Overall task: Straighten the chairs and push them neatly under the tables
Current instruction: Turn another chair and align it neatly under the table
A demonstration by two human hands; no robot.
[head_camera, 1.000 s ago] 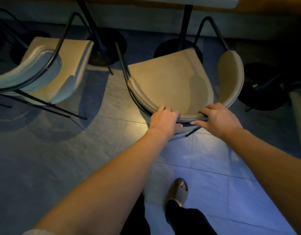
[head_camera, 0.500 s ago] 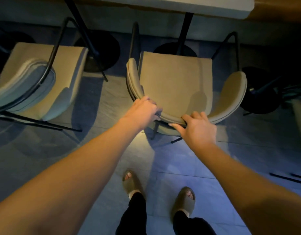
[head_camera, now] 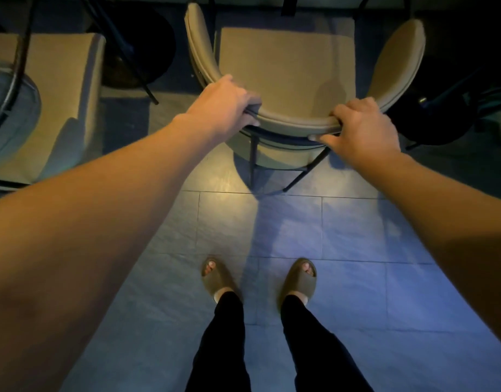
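Observation:
A beige padded chair (head_camera: pixel 286 66) with a curved backrest and thin black legs stands right in front of me, its seat facing away toward the top edge. My left hand (head_camera: pixel 226 103) grips the left part of the backrest rim, fingers curled over it. My right hand (head_camera: pixel 362 125) grips the right part of the same rim, thumb under the edge. The chair's front runs out of view at the top, where a table post shows.
A second beige chair (head_camera: pixel 46 103) stands at the left, turned at an angle. A round black table base (head_camera: pixel 142 49) sits between the two chairs, and another dark base (head_camera: pixel 441 114) lies at the right. My sandalled feet (head_camera: pixel 260 278) stand on grey floor tiles.
The chair has turned from a skewed angle to square and slid away from me toward the table. Both hands kept their hold on the backrest, and my feet stepped side by side.

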